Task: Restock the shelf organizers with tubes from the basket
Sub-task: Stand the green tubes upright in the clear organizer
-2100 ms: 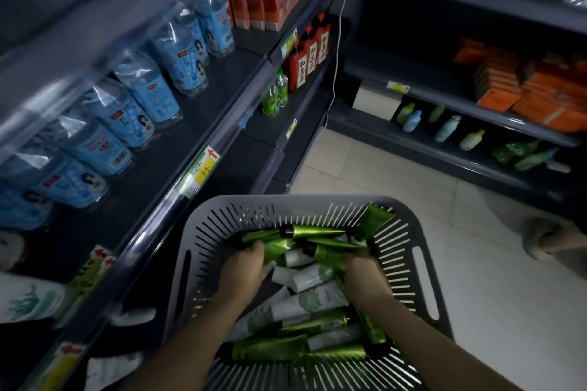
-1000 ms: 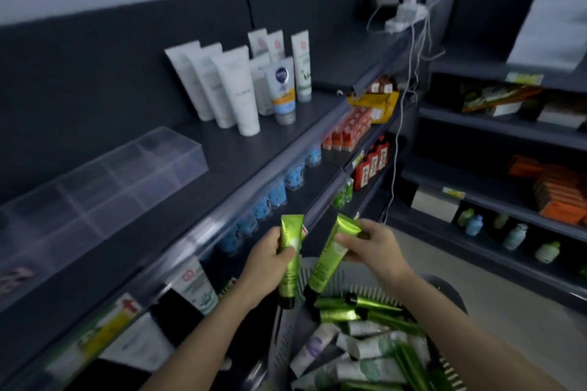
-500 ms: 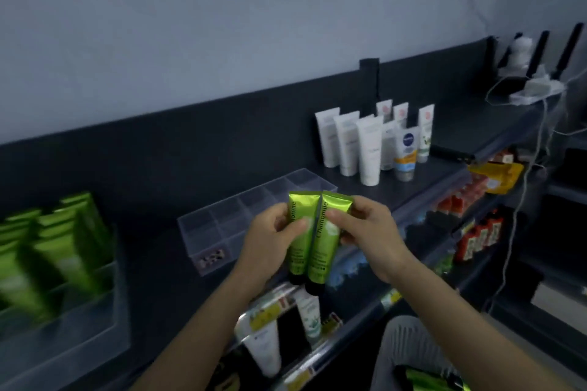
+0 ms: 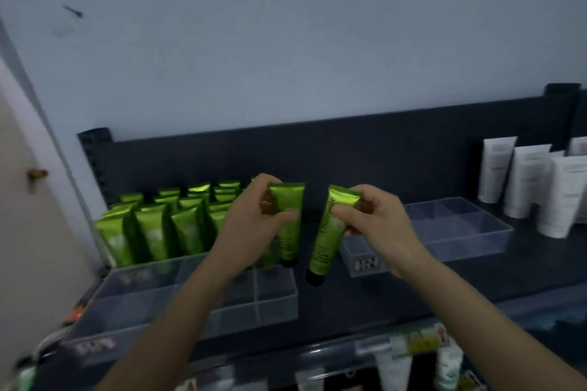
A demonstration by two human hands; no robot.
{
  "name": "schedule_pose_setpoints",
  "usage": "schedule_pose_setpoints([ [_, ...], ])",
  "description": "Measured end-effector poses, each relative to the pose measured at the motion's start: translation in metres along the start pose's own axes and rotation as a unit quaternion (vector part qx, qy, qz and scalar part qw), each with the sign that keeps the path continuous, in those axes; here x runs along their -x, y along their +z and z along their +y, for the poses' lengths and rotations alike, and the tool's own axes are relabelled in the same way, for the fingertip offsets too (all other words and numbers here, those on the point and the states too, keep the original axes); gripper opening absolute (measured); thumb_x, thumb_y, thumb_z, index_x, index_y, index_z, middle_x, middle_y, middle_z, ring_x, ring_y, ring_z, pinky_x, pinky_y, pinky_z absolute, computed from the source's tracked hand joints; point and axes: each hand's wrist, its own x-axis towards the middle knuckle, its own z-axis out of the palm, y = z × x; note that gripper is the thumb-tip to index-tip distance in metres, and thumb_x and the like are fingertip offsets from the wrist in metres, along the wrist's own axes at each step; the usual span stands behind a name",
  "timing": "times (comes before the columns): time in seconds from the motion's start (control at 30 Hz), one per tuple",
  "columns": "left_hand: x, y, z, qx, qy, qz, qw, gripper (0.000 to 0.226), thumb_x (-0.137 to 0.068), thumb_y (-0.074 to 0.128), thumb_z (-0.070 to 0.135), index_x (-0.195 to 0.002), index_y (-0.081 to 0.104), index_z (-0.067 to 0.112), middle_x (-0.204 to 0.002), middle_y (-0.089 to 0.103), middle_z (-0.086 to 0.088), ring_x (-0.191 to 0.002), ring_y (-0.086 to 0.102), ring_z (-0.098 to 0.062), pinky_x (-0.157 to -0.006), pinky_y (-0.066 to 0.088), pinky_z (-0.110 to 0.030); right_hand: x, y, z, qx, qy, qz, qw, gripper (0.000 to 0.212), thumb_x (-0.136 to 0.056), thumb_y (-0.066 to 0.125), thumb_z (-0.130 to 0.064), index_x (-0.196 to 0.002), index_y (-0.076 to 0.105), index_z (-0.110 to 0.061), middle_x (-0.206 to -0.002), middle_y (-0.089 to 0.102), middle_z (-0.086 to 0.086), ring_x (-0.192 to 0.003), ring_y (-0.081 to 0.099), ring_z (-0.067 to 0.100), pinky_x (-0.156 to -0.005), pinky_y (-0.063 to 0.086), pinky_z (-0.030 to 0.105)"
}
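Head view, top shelf, dim light.

Far left: pale door with a small handle.

Left organizer: clear, divided. Its rear compartments hold rows of stocked green tubes standing crimp-up. I see nothing in the front compartments.

Left hand: fingers curled round the upper half of the left tube, thumb across its face. Tube upright, black cap down, hanging over the right end of the left organizer. I cannot tell whether the cap touches anything.

Right tube: green, lettered "Chamomile", cap down, leaning slightly with the cap towards the left. It hangs over the bare shelf between the two organizers. The two tubes are near each other, not touching.

Right hand: thumb and fingers pinch the right tube just below its crimped top.

Right organizer: clear, divided. The small label on its front wall is too blurred to read.

Far right: white tubes stand cap-down against the dark back panel.

Below: the shelf edge carries a yellow-green price label.
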Motion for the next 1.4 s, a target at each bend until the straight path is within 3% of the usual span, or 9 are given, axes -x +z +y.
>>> schedule_pose_setpoints([
  [0.2,0.011,-0.071,-0.034,-0.109,-0.018,0.052,0.993,0.035,-0.075,0.076,0.015,-0.095,0.051,0.030,-0.078,0.060,0.006,-0.073,0.060,-0.018,-0.067,0.049,-0.033,-0.019,0.072,-0.003,0.011,-0.010,-0.053,0.998,0.008,-0.081,0.070,-0.006,-0.082,0.064,-0.012,-0.081,0.069,0.016,-0.072,0.065,0.024,-0.064,0.057,0.034],
  [0.3,0.015,-0.099,-0.047,-0.162,-0.033,0.072,0.984,0.035,-0.074,0.077,0.015,-0.093,0.051,0.029,-0.077,0.059,0.008,-0.070,0.057,-0.013,-0.059,0.042,-0.015,-0.026,0.104,-0.004,0.027,-0.029,-0.074,0.996,0.009,-0.082,0.070,-0.007,-0.085,0.065,-0.014,-0.080,0.070,0.013,-0.070,0.066,0.023,-0.067,0.057,0.040],
  [0.53,0.029,-0.143,-0.073,-0.211,-0.084,0.083,0.970,0.032,-0.075,0.076,0.012,-0.094,0.053,0.025,-0.080,0.062,0.004,-0.074,0.061,-0.017,-0.065,0.048,-0.030,-0.034,0.168,0.000,0.202,-0.118,-0.103,0.967,0.011,-0.084,0.068,-0.014,-0.091,0.061,-0.019,-0.083,0.067,0.001,-0.076,0.065,0.017,-0.068,0.057,0.032],
  [0.67,0.030,-0.153,-0.095,-0.229,-0.098,0.072,0.966,0.033,-0.074,0.076,0.010,-0.093,0.052,0.024,-0.080,0.058,0.007,-0.071,0.058,-0.012,-0.059,0.040,-0.016,-0.038,0.195,0.009,0.287,-0.162,-0.110,0.938,0.015,-0.086,0.065,-0.014,-0.100,0.062,-0.015,-0.089,0.061,-0.003,-0.079,0.057,0.010,-0.065,0.045,0.021],
  [0.83,0.030,-0.151,-0.121,-0.232,-0.116,0.023,0.965,0.034,-0.077,0.074,0.012,-0.095,0.049,0.026,-0.080,0.053,0.012,-0.068,0.049,0.001,-0.051,0.034,-0.009,-0.042,0.211,0.019,0.336,-0.175,-0.120,0.918,0.018,-0.087,0.063,-0.014,-0.104,0.060,-0.011,-0.092,0.059,0.001,-0.082,0.055,0.012,-0.071,0.047,0.025],
  [1.07,0.028,-0.154,-0.140,-0.253,-0.114,0.001,0.961,0.032,-0.078,0.073,0.010,-0.097,0.051,0.024,-0.082,0.053,0.008,-0.070,0.047,0.001,-0.054,0.032,-0.013,-0.049,0.225,0.027,0.378,-0.168,-0.150,0.898,0.023,-0.089,0.060,-0.015,-0.110,0.058,-0.006,-0.097,0.059,0.006,-0.086,0.053,0.014,-0.074,0.045,0.025],
  [1.2,0.029,-0.157,-0.143,-0.265,-0.118,0.006,0.957,0.032,-0.080,0.072,0.011,-0.101,0.051,0.024,-0.091,0.054,0.004,-0.067,0.054,-0.005,-0.045,0.042,-0.013,-0.048,0.227,0.027,0.412,-0.176,-0.148,0.882,0.028,-0.091,0.058,-0.016,-0.117,0.055,-0.008,-0.106,0.059,0.007,-0.095,0.057,0.020,-0.079,0.049,0.031],
  [1.3,0.029,-0.158,-0.144,-0.294,-0.106,0.015,0.950,0.037,-0.080,0.072,0.015,-0.112,0.054,0.020,-0.101,0.054,0.004,-0.075,0.054,-0.008,-0.054,0.043,-0.013,-0.046,0.226,0.025,0.444,-0.215,-0.135,0.859,0.030,-0.090,0.058,-0.015,-0.119,0.054,-0.009,-0.108,0.059,0.007,-0.095,0.060,0.023,-0.077,0.053,0.038],
  [1.4,0.029,-0.158,-0.144,-0.315,-0.088,0.028,0.945,0.044,-0.078,0.073,0.019,-0.118,0.054,0.021,-0.112,0.055,0.002,-0.092,0.054,-0.011,-0.076,0.050,-0.026,-0.047,0.226,0.024,0.456,-0.247,-0.114,0.847,0.029,-0.086,0.058,-0.005,-0.116,0.058,-0.007,-0.105,0.061,0.009,-0.095,0.058,0.025,-0.071,0.053,0.039],
])
